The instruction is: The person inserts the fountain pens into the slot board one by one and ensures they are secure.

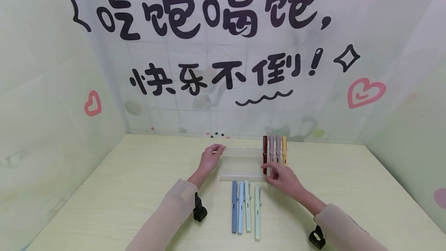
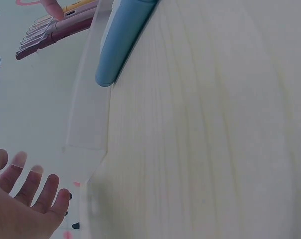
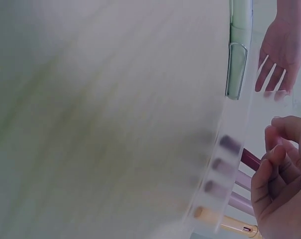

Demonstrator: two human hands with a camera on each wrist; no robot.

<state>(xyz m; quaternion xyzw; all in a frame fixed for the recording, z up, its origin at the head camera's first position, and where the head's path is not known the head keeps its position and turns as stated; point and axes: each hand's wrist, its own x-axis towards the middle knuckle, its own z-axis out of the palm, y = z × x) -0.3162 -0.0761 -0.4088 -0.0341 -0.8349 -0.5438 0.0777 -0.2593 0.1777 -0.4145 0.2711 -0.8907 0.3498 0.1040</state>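
The right hand (image 1: 283,177) curls beside a dark red pen (image 1: 265,150), grip unclear; three more pens (image 1: 278,146) line up toward twelve o'clock. A clear rack (image 1: 242,177) extends toward nine, touched by the loosely spread left hand (image 1: 210,159); four pens (image 1: 247,204) lie at eight on the tabletop (image 1: 122,183).

Through the head camera I see the rack (image 1: 240,177) on the tabletop (image 1: 104,189), four pens (image 1: 278,146) in its 3 o'clock end. Before it, at 6 o'clock, lie four loose pens (image 1: 241,208); the wall (image 1: 195,121) stands behind at 12.
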